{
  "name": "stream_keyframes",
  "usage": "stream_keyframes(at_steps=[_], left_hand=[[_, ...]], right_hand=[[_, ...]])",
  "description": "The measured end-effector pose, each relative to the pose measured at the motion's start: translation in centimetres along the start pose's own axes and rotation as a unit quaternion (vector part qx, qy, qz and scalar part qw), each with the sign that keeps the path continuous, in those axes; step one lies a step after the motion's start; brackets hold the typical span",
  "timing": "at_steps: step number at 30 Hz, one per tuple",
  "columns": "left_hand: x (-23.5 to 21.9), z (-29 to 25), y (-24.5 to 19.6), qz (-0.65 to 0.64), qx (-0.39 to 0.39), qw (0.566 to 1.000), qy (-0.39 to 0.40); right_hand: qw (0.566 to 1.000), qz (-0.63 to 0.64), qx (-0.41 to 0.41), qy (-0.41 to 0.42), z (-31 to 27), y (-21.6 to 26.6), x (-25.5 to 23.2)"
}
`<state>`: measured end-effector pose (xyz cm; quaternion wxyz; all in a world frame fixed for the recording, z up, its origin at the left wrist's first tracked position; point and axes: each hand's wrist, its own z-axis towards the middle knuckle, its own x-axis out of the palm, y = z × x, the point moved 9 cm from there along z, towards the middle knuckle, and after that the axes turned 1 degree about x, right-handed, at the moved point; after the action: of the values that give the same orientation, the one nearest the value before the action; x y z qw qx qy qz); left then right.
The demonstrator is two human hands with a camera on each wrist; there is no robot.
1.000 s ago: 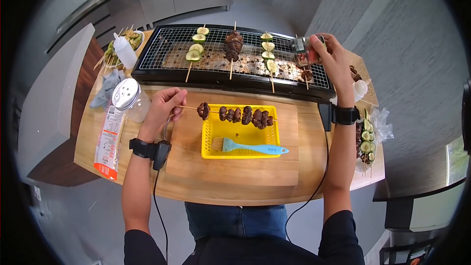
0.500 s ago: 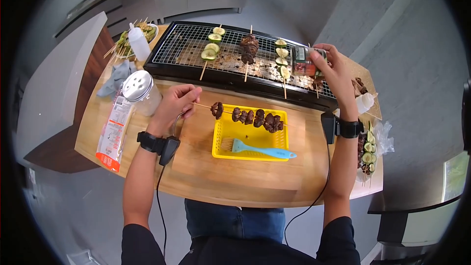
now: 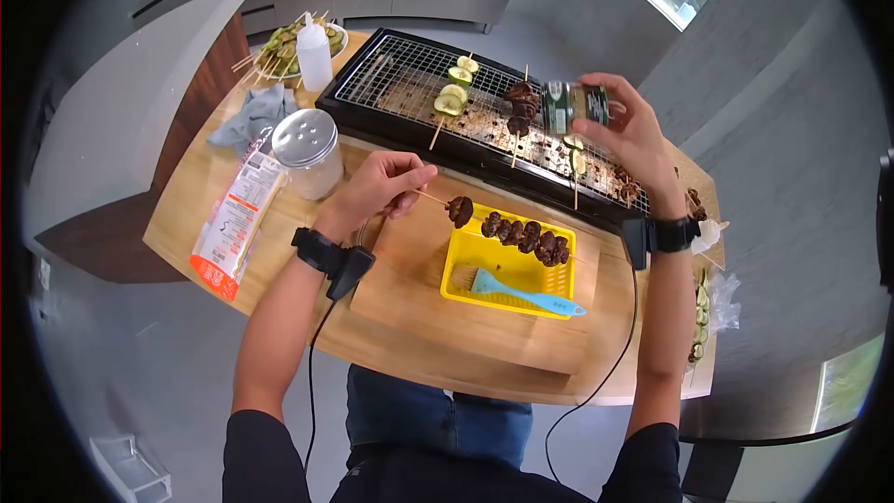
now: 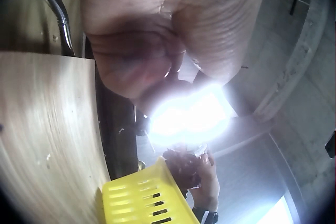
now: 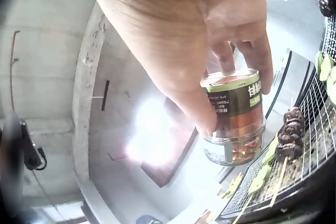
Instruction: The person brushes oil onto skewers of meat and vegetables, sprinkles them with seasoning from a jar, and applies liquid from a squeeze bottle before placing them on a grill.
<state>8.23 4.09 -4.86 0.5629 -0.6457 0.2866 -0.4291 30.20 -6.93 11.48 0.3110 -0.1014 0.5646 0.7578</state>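
The stick of a meat skewer is pinched at one end by the left hand, the dark pieces being pointed toward four o'clock, across a yellow basket in which a blue brush is laid. A labelled jar is gripped by the right hand (its print is seen closer in the right wrist view), tilted over the grill, near one o'clock from the basket. A metal-lidded shaker is placed at ten o'clock from the left hand.

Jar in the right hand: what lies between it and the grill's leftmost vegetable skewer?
Head view: a dark meat skewer lies on the grill between jar and vegetable skewer.
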Motion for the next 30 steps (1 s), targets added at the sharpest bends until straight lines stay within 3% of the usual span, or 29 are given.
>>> stream_keyframes(at_steps=[3,5,7,9,10,15,17,19,22,23,25,30], left_hand=[[0.0,0.1,0.0,0.003,0.009,1.000,0.011],[0.2,0.0,-0.2,0.000,0.012,1.000,0.016],[0.4,-0.1,-0.3,0.001,-0.002,1.000,0.014],[0.4,-0.2,-0.4,0.003,-0.005,1.000,0.010],[0.4,-0.2,-0.3,0.007,-0.010,1.000,0.007],[0.2,-0.1,-0.1,0.011,-0.002,1.000,0.011],[0.1,0.0,0.0,0.005,0.009,1.000,0.017],[0.0,-0.1,-0.3,0.009,0.012,1.000,0.006],[0.3,-0.3,-0.9,-0.005,0.013,1.000,0.001],[0.4,-0.2,-0.9,-0.008,0.013,1.000,0.003],[0.2,-0.2,-1.1,-0.005,0.029,1.000,-0.007],[0.0,-0.2,-1.6,0.006,0.064,0.998,-0.003]], right_hand=[[0.997,-0.079,-0.010,0.000,2.6,0.4,-0.1],[0.943,-0.331,-0.021,-0.009,4.0,1.4,0.1],[0.945,-0.326,-0.034,0.013,5.3,2.2,1.1],[0.975,-0.182,-0.030,0.124,6.8,1.9,3.7],[0.973,-0.168,-0.063,0.148,7.5,2.1,4.7],[0.958,-0.261,-0.090,0.083,9.7,4.6,6.5],[0.938,-0.312,-0.146,0.035,9.8,5.8,6.4],[0.932,-0.334,-0.134,0.051,9.1,5.8,6.1],[0.945,-0.311,-0.060,0.078,7.6,4.7,4.9],[0.945,-0.313,-0.058,0.079,6.6,4.7,4.6],[0.977,-0.198,-0.056,0.056,4.1,5.0,3.6],[0.992,-0.116,-0.020,0.037,-2.7,4.8,2.7]])
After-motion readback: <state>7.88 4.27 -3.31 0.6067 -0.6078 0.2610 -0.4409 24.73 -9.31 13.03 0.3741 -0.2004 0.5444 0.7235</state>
